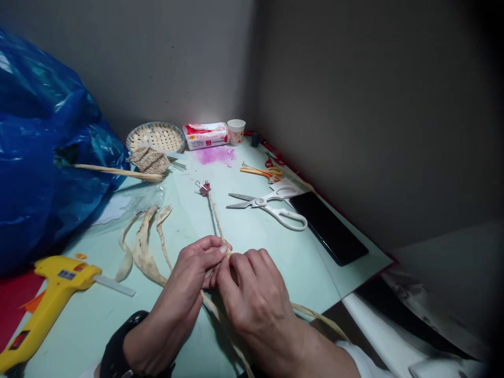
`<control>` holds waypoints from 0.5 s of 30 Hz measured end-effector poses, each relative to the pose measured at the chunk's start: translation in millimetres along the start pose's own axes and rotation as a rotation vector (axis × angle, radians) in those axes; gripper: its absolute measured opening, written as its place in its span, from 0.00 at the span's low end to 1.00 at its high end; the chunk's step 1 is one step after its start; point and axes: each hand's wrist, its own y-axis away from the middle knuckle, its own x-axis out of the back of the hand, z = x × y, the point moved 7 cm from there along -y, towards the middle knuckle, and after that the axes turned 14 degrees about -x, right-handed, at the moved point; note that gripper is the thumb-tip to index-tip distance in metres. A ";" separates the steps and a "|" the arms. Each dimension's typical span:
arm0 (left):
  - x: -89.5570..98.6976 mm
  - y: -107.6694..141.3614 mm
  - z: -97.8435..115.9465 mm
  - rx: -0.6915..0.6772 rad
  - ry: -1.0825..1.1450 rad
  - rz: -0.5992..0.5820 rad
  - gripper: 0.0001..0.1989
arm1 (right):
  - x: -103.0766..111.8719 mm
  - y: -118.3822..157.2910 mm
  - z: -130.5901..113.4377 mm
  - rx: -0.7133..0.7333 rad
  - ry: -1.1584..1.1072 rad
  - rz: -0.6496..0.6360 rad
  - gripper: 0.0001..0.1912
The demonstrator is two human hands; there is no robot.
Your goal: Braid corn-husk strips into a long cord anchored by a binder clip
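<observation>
A thin braid (215,215) of pale, dry, husk-like strips runs toward me from a dark red binder clip (205,189) on the table. My left hand (187,286) pinches the braid's near end between thumb and fingers. Close against it, my right hand (258,294) has its fingers curled at the same spot, gripping the strips. One loose strip (225,328) hangs below my hands, and another strip (318,316) trails out to the right past my wrist. Several wide husk pieces (144,249) lie left of my left hand. My fingers hide the crossing point.
White-handled scissors (271,203) lie open beyond my right hand, beside a black phone (331,228). A yellow glue gun (59,289) and a blue plastic bag (47,152) occupy the left. Farther back are a woven basket (173,137), tissue pack (207,137) and paper cup (236,134).
</observation>
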 end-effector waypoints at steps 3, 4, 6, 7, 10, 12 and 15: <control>0.2 -0.5 -0.2 -0.010 0.024 0.009 0.09 | -2.3 -0.6 -4.5 -0.014 0.015 -0.004 0.12; -0.2 -0.6 -0.1 -0.020 0.029 0.010 0.09 | -3.5 0.1 -6.0 -0.019 0.022 -0.010 0.12; -1.0 -0.5 -0.2 -0.036 0.037 0.009 0.08 | -6.9 2.8 -8.3 -0.019 0.040 -0.048 0.13; -1.3 -0.3 -0.6 -0.037 0.040 0.011 0.08 | -7.7 4.7 -8.7 -0.016 0.042 -0.071 0.15; -0.5 1.4 -0.7 -0.040 0.031 0.028 0.09 | -4.7 9.7 -4.7 -0.001 -0.018 -0.188 0.17; 1.9 3.1 0.1 -0.045 0.014 0.055 0.09 | 2.4 8.9 6.0 -0.039 -0.127 -0.301 0.16; 4.0 5.3 -0.4 -0.034 -0.004 0.071 0.09 | 13.9 -1.6 31.2 -0.185 -0.373 -0.465 0.09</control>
